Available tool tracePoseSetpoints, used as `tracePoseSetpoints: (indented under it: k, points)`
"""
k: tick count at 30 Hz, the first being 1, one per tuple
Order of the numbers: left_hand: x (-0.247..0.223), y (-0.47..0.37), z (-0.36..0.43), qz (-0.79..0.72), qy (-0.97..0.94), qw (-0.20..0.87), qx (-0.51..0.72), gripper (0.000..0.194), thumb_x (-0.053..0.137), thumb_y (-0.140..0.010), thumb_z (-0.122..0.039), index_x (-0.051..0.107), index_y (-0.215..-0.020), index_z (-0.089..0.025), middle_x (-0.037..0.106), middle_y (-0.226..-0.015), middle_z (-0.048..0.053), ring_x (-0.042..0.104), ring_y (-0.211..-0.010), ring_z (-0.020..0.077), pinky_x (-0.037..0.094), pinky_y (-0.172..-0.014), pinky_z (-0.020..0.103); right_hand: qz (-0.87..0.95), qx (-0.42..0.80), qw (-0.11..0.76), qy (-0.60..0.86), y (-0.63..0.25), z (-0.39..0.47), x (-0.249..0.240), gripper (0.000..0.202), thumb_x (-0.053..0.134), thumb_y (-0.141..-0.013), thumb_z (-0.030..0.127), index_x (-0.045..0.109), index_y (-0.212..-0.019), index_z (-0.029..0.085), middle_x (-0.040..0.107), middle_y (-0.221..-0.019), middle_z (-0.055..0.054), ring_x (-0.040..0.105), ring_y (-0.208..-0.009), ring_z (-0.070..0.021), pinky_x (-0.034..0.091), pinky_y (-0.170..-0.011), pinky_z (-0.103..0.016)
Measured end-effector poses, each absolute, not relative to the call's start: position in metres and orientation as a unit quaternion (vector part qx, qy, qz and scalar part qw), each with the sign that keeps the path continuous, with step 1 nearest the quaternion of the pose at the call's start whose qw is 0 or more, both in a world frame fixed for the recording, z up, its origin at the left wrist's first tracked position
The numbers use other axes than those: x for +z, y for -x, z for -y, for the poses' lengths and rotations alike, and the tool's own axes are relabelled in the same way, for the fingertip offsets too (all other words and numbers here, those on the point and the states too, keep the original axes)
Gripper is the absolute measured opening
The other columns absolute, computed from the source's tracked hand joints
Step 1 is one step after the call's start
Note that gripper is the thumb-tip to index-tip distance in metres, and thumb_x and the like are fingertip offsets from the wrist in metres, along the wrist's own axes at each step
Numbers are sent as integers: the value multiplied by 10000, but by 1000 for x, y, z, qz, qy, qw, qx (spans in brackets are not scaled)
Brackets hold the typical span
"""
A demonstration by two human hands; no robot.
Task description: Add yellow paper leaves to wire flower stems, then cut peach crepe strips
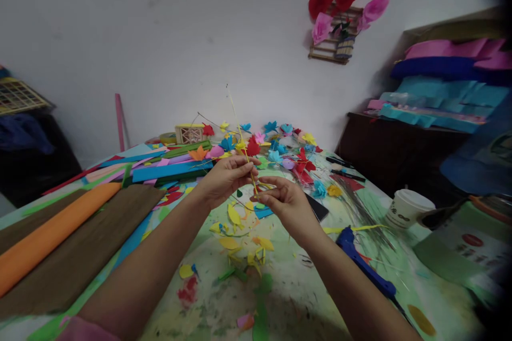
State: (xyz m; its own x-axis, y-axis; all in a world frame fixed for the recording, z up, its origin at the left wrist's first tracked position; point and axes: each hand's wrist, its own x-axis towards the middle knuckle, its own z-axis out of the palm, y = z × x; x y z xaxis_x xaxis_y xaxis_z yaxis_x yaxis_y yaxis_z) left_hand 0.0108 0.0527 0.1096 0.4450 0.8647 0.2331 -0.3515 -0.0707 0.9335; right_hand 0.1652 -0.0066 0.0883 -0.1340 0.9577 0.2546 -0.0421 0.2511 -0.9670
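Furniture point(20, 170), dark and low, stands at my far left, with a yellow lattice point(24, 97) on top and blue plastic hanging over its front. Next comes the pale, faintly smudged wall point(180, 37) that closes off the room ahead, a slim pink roll point(119, 122) leaning against it. Along the left of my table, brown paper point(96, 245) lies flat with an orange roll point(60, 237) across it, and beyond are coloured strips, a bright blue one point(172, 171) among them. Near the middle, my left hand point(224, 180) pinches a thin yellow stem point(240, 132) between thumb and fingers; it slants up before the wall, above the tabletop. Beneath, the green-and-white table cover point(216, 306) is stained with paint and littered with yellow cutouts point(230, 244). My right hand point(286, 200) grips the stem's lower end with its fingertips. Past it, paper flowers point(274, 156) crowd the far edge, and higher up hangs a wooden rack point(328, 55) with red and pink blooms. Further right lie loose wires point(360, 202) and a blue glue gun point(366, 264), then a lidded white cup point(410, 208) and a greenish jar point(452, 245); behind them a dark cabinet point(372, 141) carries stacked pink and blue material point(452, 90).
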Motion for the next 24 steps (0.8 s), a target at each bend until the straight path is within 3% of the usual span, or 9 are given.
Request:
tracePoseSetpoints:
  k: [6, 24]
  points:
    - [108, -11, -54, -233, -565, 639, 467, 236, 722, -715, -257, 660, -896, -117, 611, -690, 0, 557, -643, 69, 460, -636, 182, 557, 509, 538, 376, -164, 9, 93, 391, 697, -629, 230, 537, -980, 167, 715, -653, -23, 695, -774, -226, 477, -788, -372]
    - [100, -14, -59, -229, -594, 627, 448, 254, 725, -711, -287, 654, -893, -126, 612, -685, 1, 556, -641, 74, 431, -603, 182, 535, 507, 551, 392, -162, 8, 91, 368, 680, -643, 218, 534, -978, 171, 683, -609, 23, 697, -686, -211, 470, -700, -327]
